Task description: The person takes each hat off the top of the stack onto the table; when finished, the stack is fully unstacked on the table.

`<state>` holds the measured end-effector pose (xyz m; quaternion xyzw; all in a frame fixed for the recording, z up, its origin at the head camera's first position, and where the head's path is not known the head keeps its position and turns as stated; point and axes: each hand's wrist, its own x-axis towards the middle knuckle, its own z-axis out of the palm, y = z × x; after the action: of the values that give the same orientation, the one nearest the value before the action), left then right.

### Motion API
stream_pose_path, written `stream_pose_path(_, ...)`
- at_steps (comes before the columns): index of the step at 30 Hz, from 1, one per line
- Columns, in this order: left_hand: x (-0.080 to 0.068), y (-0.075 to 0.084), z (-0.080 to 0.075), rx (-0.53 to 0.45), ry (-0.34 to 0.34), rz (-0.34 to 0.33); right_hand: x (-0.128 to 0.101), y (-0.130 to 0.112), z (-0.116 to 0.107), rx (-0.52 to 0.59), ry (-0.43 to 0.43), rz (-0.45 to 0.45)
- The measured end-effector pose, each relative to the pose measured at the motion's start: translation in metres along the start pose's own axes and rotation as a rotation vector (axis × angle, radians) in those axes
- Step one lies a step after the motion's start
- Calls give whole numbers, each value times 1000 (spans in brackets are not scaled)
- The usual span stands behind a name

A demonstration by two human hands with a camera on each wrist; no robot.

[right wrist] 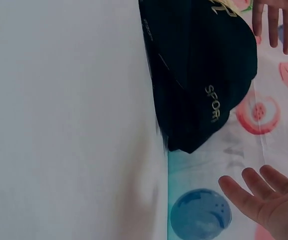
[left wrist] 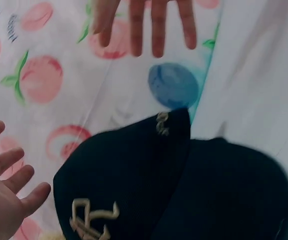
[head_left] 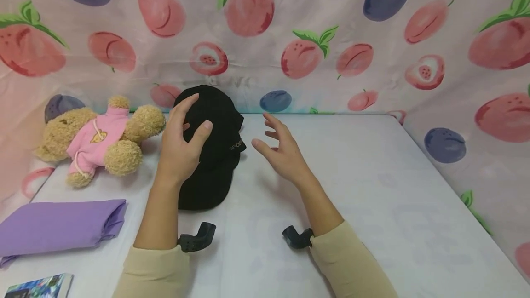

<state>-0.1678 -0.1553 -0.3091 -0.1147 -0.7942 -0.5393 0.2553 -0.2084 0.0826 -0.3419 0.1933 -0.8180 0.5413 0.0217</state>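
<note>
A black baseball cap (head_left: pixel 217 174) lies on the white table, its brim toward the near side. Light lettering reading SPORT shows on its side, and a raised tan emblem (left wrist: pixel 91 220) is visible in the left wrist view. My left hand (head_left: pixel 180 144) hovers over the cap's left side, overlapping it in the head view, fingers spread and holding nothing. To the right of the cap, my right hand (head_left: pixel 285 153) is raised with loosely bent fingers and an empty palm. The right wrist view has the cap (right wrist: pixel 198 65) above the right hand (right wrist: pixel 268 200), with a gap between them.
A teddy bear in a pink hoodie (head_left: pixel 101 132) lies at the back left. Nearer, a folded purple cloth (head_left: pixel 62 226) and a colourful book (head_left: pixel 39 287) rest along the left side. A fruit-patterned curtain (head_left: pixel 252 59) borders the table behind and at the sides.
</note>
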Motion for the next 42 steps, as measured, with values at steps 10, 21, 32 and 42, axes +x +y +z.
stream_pose_path(10,3,-7,-27,32,7,-130,3,0,15,9,-41,16)
stream_pose_path(21,3,-25,-42,166,-70,-315,3,-4,31,-20,-76,84)
stream_pose_path(32,-2,-43,-40,232,-221,-475,10,-1,49,1,-83,171)
stream_pose_path(42,-3,-51,-47,146,-322,-602,10,3,56,35,-104,245)
